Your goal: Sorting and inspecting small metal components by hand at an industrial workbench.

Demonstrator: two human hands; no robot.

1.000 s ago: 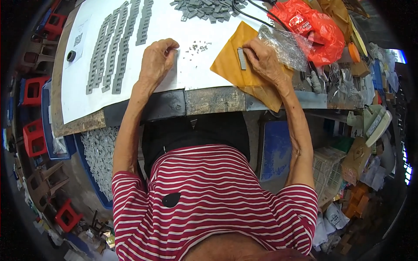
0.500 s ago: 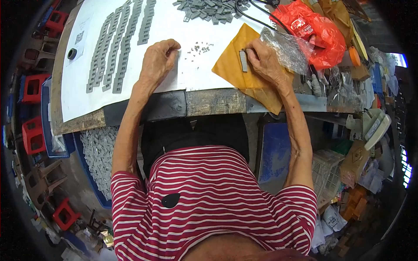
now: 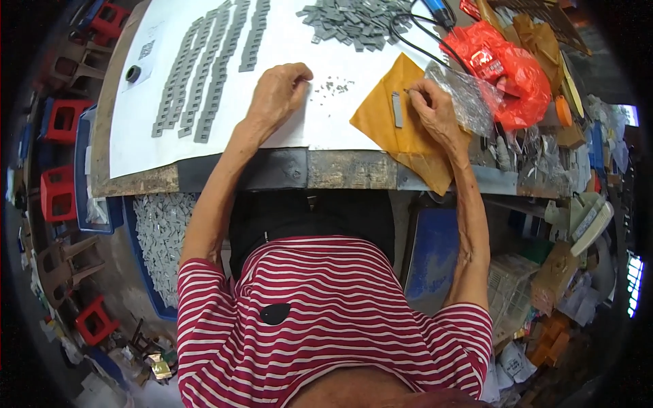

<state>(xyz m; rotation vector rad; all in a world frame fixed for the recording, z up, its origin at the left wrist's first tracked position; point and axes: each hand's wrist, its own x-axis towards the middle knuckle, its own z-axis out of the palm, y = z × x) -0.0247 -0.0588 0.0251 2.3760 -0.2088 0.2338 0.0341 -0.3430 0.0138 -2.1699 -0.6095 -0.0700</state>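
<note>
On the white sheet, my left hand (image 3: 277,95) rests with thumb and fingers curled together in a pinch; what they hold, if anything, is hidden. Small dark bits (image 3: 335,87) lie scattered just right of it. My right hand (image 3: 437,111) is over a yellow-brown cloth or paper sheet (image 3: 376,115), its fingertips pinched. Something small and dark shows at the tips, too small to name. Beside those fingers, and apart from them, a narrow grey strip (image 3: 397,111) lies on the yellow-brown sheet. Rows of grey rectangular pieces (image 3: 212,95) run along the table's left.
A heap of grey pieces (image 3: 354,20) sits at the far side, near black cables (image 3: 408,30). A red plastic bag (image 3: 524,88) and clear bubble wrap (image 3: 459,98) crowd the right. A black ring (image 3: 133,73) lies at left. Below the edge stands a blue bin (image 3: 153,292) of grey pieces.
My right fingers have drawn away to the right from the grey strip, which stays on the yellow-brown sheet. My left hand keeps its pinch near the bits. The whole view has shifted slightly.
</note>
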